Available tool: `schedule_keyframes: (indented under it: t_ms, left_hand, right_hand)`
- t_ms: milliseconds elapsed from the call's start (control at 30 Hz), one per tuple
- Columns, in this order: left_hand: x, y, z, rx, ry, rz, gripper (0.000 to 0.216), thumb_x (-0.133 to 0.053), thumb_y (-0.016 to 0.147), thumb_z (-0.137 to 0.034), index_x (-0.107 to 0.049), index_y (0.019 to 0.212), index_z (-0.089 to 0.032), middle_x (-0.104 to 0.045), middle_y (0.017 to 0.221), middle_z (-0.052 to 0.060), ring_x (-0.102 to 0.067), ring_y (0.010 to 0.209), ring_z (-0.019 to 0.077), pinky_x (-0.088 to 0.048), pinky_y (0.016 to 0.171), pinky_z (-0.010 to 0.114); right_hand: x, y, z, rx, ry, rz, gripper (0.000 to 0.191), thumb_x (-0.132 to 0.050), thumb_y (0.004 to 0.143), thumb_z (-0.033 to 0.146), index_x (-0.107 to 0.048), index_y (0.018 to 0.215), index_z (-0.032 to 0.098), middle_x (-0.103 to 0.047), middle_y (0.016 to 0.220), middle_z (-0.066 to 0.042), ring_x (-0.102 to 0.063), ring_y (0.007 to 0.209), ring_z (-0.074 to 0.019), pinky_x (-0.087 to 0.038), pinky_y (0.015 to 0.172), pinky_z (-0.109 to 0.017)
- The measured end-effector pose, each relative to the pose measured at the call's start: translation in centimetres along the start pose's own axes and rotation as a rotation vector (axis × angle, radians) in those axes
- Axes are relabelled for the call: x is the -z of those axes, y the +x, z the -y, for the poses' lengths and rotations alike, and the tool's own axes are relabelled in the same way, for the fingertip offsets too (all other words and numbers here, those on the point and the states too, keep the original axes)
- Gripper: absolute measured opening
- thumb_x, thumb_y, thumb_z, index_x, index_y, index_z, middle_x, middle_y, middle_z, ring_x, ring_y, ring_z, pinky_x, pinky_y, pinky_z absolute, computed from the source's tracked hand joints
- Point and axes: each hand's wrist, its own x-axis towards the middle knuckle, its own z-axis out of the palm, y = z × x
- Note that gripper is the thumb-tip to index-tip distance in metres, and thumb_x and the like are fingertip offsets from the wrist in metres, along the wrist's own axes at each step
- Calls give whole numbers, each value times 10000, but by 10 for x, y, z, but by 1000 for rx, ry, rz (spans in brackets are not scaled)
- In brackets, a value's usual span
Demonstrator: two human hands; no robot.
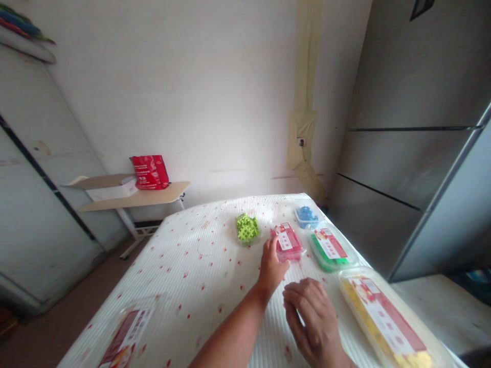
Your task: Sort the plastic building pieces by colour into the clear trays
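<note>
My left hand (271, 266) reaches over the table to a clear plastic box of pink pieces (293, 245) with a printed label on its lid. Its fingers rest along the box's left side and the thumb is at the near edge, gripping that corner. Closer to me, my right hand (312, 317) hovers over the cloth with its fingers curled together, and nothing shows in it. A lidded box of green pieces (330, 250) sits to the right of the pink one. Left of it stands an open box of lime-green pieces (247, 228).
Blue pieces (307, 214) fill a clear box at the far right corner. A long box of yellow pieces (383, 317) lies along the right edge. A labelled clear lid (128, 335) rests near left. Beyond are a side table (172, 193), a red bag (150, 173) and a refrigerator (406, 92).
</note>
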Motion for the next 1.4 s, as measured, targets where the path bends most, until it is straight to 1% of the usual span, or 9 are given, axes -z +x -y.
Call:
schedule_keyframes:
  t_ms: [133,233,333,400,600,800,933,1233,1400]
  left_hand:
    - [1,2,5,-81,-18,18,853,-498,550,23,-265,1346,-176,-395,1336,113,-377,1245,212,-319,1045,325]
    - [13,-5,14,-103,58,-15,911,-448,549,53,-176,1389,-171,-388,1342,115,-366,1256,197,-325,1044,307]
    - [32,-8,22,-55,220,-162,767,-407,643,42,-273,1355,-210,-418,1314,84,-348,1269,186,-329,1046,324]
    - [45,-3,25,4,315,-203,644,-404,710,9,-358,1307,-226,-442,1287,70,-375,1250,182,-358,1023,316]
    - [71,17,22,152,504,-93,416,-426,787,-54,-504,1154,-233,-572,1041,37,-559,1002,132,-448,846,218]
    - [88,5,22,173,603,-76,214,-433,837,-162,-587,978,-211,-591,878,34,-590,809,134,-446,719,228]
    - [109,-29,34,82,698,-43,165,-471,819,-212,-591,932,-221,-594,909,31,-594,796,136,-447,706,232]
    - [165,-154,29,-87,580,-56,224,-436,768,-93,-596,849,-228,-625,821,12,-612,738,120,-486,660,206]
    - [186,-206,40,-339,633,-163,439,-413,715,-45,-555,1098,-207,-634,1066,78,-607,978,149,-499,804,210]
  right_hand:
    - [0,-1,-1,4,-5,0,253,-505,768,43,-549,989,159,-614,874,-64,-537,785,-169,-405,746,-364]
    - [0,-1,-2,0,0,3,250,-502,766,38,-548,978,164,-614,866,-63,-539,774,-165,-410,742,-359]
    - [-1,1,1,5,6,9,243,-505,766,44,-547,971,168,-618,878,-65,-546,785,-167,-415,752,-359]
    - [-3,1,3,13,13,17,238,-506,766,50,-547,970,166,-621,878,-64,-552,784,-166,-419,749,-354]
    - [-9,-1,2,46,4,18,210,-501,770,58,-551,946,161,-628,838,-58,-555,750,-156,-430,726,-336]
    - [-11,-1,1,52,-10,53,179,-486,794,88,-551,943,163,-630,811,-53,-559,716,-153,-435,696,-327]
    - [-13,-4,-2,86,-18,54,167,-490,803,122,-558,948,169,-640,812,-49,-583,733,-160,-440,717,-327]
    - [-20,-18,-14,196,-41,85,177,-494,819,207,-566,976,171,-655,842,-53,-607,770,-179,-430,761,-339]
    - [-23,-24,-14,185,-44,133,188,-518,809,251,-571,977,186,-654,846,-52,-607,779,-189,-436,754,-345]
